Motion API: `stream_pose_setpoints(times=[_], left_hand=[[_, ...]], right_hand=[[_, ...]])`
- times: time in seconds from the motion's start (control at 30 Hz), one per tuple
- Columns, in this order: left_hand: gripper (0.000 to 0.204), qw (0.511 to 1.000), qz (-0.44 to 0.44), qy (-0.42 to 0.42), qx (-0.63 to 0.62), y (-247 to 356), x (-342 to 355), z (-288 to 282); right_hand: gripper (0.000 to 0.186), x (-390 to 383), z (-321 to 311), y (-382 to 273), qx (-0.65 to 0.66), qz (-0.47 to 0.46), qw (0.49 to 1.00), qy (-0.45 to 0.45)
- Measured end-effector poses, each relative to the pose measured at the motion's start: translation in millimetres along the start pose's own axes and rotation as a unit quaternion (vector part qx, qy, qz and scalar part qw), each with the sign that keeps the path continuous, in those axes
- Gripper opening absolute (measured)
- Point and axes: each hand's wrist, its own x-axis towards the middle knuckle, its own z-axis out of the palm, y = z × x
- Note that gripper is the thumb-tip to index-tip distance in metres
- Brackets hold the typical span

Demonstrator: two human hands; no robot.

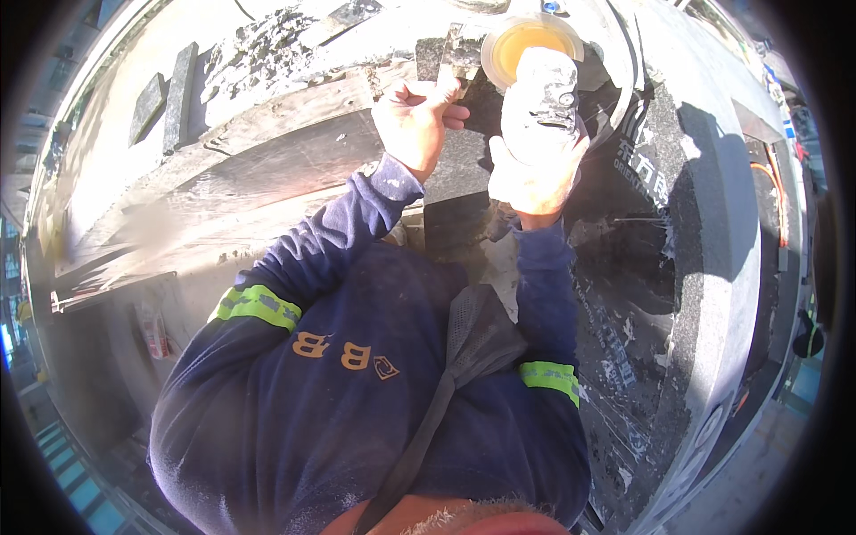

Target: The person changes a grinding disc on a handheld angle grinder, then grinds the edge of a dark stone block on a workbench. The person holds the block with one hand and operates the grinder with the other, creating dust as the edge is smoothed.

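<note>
My right hand (539, 174) is wrapped round the body of a pale, dust-covered angle grinder (542, 94). At the grinder's far end is a round disc (522, 55), yellowish in the middle with a paler, see-through rim. My left hand (415, 125) is to the left of the grinder, its fingers curled in next to small dark stone pieces (432, 58) at the edge of a wooden board (294, 111). Strong sunlight washes out the fingers, so what they pinch, if anything, cannot be made out.
Grey rubble (259, 53) and two narrow stone strips (181, 98) lie at the far left. A pale cable or hose (629, 80) curves past the grinder's right. Dark sheeting (624, 259) and a grey stone slab (713, 196) stand on the right. A plastic bottle (153, 332) is at the lower left.
</note>
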Motion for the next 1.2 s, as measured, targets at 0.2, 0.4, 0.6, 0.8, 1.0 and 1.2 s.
stream_pose_setpoints(times=[0.2, 0.4, 0.6, 0.8, 1.0, 1.2], left_hand=[[0.02, 1.0, -0.002, -0.002, 0.002, 2, 0, 1], [0.02, 1.0, -0.004, -0.002, 0.005, 2, -1, 2], [0.015, 1.0, -0.01, -0.002, 0.01, 4, -2, 1], [0.017, 1.0, -0.008, 0.003, 0.014, 5, 0, 1], [0.016, 1.0, -0.014, 0.0, 0.027, 3, 1, -2], [0.019, 0.99, 0.028, -0.029, 0.138, 16, 0, -9]], right_hand=[[0.086, 0, 0, 0, -0.111, -0.069, 0.991, -0.004], [0.084, -5, -14, 4, -0.059, 0.014, 0.997, 0.051], [0.074, 1, -9, -6, -0.32, -0.244, 0.915, -0.005], [0.079, 2, 5, -16, -0.151, -0.154, 0.976, 0.02], [0.09, -4, -10, -7, -0.123, -0.036, 0.989, 0.068], [0.091, -6, -16, 5, -0.252, -0.118, 0.955, 0.099]])
